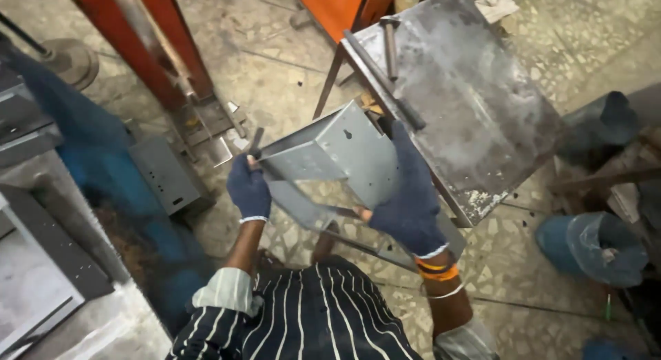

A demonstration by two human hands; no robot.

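Both my hands wear dark blue knit gloves and hold a grey sheet-metal box [330, 157] with open sides, tilted in the air above the floor. My left hand [248, 188] grips its left corner. My right hand [407, 191] clasps its right side wall, fingers spread over the outside. The box has a small hole in its upper face. It hangs just in front of the near edge of a steel work table [475, 105].
A hammer [390, 43] and a dark metal bar [385, 81] lie on the steel table. A red machine frame [148, 43] stands at the back left, a grey metal box [165, 174] beside it on the floor. Grey panels sit far left, blue bags [592, 246] at the right.
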